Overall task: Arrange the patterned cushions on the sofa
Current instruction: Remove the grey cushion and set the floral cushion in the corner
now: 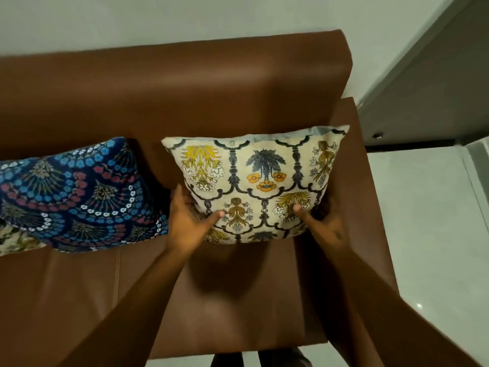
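A cream cushion [254,178] with yellow, grey and orange flower motifs stands upright against the back of the brown sofa [185,107], close to its right armrest. My left hand [189,221] grips the cushion's lower left corner, thumb on the front. My right hand [321,223] grips its lower right corner the same way. Left of it a dark blue cushion [76,194] with blue, red and white flower arcs leans on the backrest. A sliver of another cream patterned cushion [16,241] shows at the left edge, partly under the blue one.
The sofa's right armrest [354,168] runs beside the cream cushion. The brown seat [238,300] lies in front. A white wall [185,17] is behind the sofa, and pale glossy floor tiles [428,221] lie to the right.
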Tool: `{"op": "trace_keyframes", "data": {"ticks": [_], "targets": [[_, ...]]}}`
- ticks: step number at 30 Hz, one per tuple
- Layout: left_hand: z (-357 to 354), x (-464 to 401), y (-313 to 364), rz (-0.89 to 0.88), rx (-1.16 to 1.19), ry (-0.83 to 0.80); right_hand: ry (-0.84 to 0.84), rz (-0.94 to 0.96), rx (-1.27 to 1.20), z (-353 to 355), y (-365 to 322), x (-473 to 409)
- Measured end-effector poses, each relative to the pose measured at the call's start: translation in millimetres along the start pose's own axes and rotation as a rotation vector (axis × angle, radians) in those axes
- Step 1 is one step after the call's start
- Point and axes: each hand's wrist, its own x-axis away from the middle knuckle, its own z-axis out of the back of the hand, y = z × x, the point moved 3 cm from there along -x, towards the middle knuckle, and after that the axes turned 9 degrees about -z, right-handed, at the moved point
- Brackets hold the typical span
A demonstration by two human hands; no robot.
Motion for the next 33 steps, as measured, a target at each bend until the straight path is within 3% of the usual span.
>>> {"op": "trace_keyframes", "data": {"ticks": [3, 5, 11, 14, 18, 23, 28, 33], "targets": [[-5.8, 4.2, -25.6, 0.106, -0.008, -0.027, 0.041, -0.259, 0.186, -10.4, 74.8, 31.2], [-8.1, 4.0, -36.9, 0.114, 0.035, -0.079, 0.049, -0.333, 0.276, -10.7, 113.0, 42.7], [-3.2, -21.9, -40.2, -0.095, 0.122, -0.095, 0.174, -0.137, 0.433, -25.2, 108.1, -26.7], [-3.1, -31.5, -36.8, -0.190, 0.132, -0.101, 0.227, -0.042, 0.352, -42.3, 101.2, -52.1], [-8.8, -47.4, 5.9, -0.386, 0.091, -0.159, 0.110, 0.008, 0.086, -47.2, 112.8, -64.6], [-23.0, -82.9, 122.1, -0.837, -0.157, -0.157, -0.098, -0.337, -0.156, -94.2, 149.5, -28.7], [-45.6, -100.1, 141.4, -0.889, -0.342, -0.225, 0.051, -0.540, -0.485, -141.9, 151.1, -27.0], [-39.6, -92.5, 118.3, -0.968, -0.477, -0.108, 0.180, -0.569, -0.548, -150.8, 142.5, -31.6]]}}
